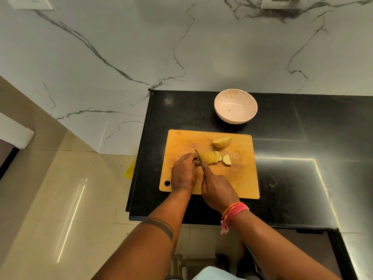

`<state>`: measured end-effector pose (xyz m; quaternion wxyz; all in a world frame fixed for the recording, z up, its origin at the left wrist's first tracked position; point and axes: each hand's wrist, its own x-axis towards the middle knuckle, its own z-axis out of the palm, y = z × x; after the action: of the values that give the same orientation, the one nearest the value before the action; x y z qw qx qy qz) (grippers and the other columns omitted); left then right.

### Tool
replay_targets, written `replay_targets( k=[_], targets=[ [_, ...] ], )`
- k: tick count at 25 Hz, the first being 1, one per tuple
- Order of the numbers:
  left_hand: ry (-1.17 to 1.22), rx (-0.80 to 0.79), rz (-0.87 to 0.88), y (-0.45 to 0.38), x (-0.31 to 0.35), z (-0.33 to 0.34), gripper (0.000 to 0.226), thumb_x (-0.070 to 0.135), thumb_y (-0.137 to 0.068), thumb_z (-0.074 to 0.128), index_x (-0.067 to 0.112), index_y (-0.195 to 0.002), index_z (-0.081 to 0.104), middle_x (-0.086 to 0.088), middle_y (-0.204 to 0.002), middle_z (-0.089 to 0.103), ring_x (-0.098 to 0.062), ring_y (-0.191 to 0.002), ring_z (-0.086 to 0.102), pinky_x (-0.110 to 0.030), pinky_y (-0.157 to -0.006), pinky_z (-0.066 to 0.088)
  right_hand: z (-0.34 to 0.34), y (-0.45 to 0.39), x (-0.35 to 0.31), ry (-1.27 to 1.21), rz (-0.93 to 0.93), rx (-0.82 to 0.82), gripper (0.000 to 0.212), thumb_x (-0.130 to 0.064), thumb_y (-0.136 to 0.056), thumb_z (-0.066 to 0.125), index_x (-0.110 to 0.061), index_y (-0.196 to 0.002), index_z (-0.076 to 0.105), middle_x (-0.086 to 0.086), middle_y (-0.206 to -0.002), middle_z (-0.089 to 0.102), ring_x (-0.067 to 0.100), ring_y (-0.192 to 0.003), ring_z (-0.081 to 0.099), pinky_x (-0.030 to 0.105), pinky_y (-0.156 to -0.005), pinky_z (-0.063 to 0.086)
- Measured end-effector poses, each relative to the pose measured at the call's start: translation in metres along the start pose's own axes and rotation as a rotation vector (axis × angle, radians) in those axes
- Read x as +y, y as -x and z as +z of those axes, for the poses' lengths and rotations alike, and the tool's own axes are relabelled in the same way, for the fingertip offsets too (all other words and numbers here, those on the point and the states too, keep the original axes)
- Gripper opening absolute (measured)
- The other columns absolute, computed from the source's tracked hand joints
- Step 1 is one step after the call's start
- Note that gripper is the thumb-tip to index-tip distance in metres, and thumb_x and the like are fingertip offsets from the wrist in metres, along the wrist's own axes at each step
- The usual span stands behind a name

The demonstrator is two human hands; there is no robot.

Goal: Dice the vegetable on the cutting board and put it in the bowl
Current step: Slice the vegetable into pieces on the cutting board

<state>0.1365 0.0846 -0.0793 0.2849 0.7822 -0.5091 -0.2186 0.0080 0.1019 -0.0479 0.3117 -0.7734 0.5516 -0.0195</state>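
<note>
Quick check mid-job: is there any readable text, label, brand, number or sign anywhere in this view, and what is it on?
None: no readable text, brand or number shows in the head view.
Round pinkish-white bowl: only specks and smears, no lettering.
Rectangular wooden cutting board: knife scars only, no mark.
White wall switch plates at the top edge: cropped, nothing legible.
Red and orange thread wristband: no writing.

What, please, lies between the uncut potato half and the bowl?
Nothing: head view shows only bare cutting board and black counter between the potato half and bowl.
</note>
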Motion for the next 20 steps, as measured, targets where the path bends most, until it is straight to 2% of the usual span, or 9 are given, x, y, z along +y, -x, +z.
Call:
replay_targets(
  k=[5,9,12,15,17,20],
  targets=[
    [0.016,0.018,0.006,0.000,-0.002,0.003,0.026,0.018,-0.101,0.057,0.020,-0.124,0.069,0.000,-0.121,0.070,-0.018,-0.110,0.065,-0.029,-0.091,0.050,0.003,-0.012,0.000,0.013,0.006,-0.033,0.066,-0.021,-0.103,0.034,-0.025,-0.163,0.007,0.016,-0.083,0.067,0.025,-0.059,0.050,0.036,-0.056,0.034],
    [0.032,0.034,-0.049,0.002,0.003,0.005,0.026,0.019,-0.101,0.058,0.023,-0.125,0.068,0.002,-0.122,0.069,-0.015,-0.111,0.063,-0.025,-0.091,0.048,0.007,0.005,0.008,-0.008,-0.009,-0.029,0.066,-0.021,-0.104,0.035,-0.027,-0.163,0.005,0.010,-0.077,0.061,0.023,-0.059,0.051,0.036,-0.057,0.037],
    [0.026,0.043,-0.055,0.001,0.005,0.005,0.028,0.019,-0.100,0.059,0.023,-0.127,0.067,0.003,-0.123,0.068,-0.015,-0.112,0.061,-0.022,-0.089,0.044,0.014,0.022,0.019,-0.016,0.007,-0.037,0.069,-0.023,-0.104,0.035,-0.035,-0.161,0.000,0.009,-0.076,0.063,0.024,-0.059,0.054,0.041,-0.056,0.045],
    [0.006,0.020,-0.080,-0.002,0.010,0.003,0.031,0.019,-0.101,0.058,0.026,-0.130,0.064,0.006,-0.127,0.065,-0.015,-0.119,0.057,-0.027,-0.096,0.047,0.016,0.034,0.030,0.010,0.000,-0.025,0.068,-0.026,-0.104,0.035,-0.039,-0.160,-0.001,0.007,-0.072,0.060,0.023,-0.056,0.054,0.040,-0.054,0.046],
    [-0.006,-0.024,-0.052,-0.005,0.007,0.002,0.032,0.019,-0.101,0.058,0.027,-0.131,0.062,0.008,-0.129,0.062,-0.015,-0.122,0.052,-0.031,-0.101,0.047,0.014,0.034,0.033,0.002,0.004,-0.005,0.066,-0.028,-0.104,0.035,-0.041,-0.159,0.001,0.006,-0.071,0.061,0.022,-0.055,0.053,0.041,-0.054,0.047],
    [-0.054,-0.088,0.038,-0.004,0.004,-0.003,0.032,0.020,-0.100,0.056,0.027,-0.131,0.059,0.008,-0.131,0.057,-0.013,-0.123,0.047,-0.027,-0.101,0.042,0.011,0.030,0.036,-0.004,-0.005,0.024,0.062,-0.028,-0.104,0.034,-0.040,-0.159,0.008,0.006,-0.071,0.062,0.023,-0.055,0.055,0.044,-0.053,0.047]
  ],
)
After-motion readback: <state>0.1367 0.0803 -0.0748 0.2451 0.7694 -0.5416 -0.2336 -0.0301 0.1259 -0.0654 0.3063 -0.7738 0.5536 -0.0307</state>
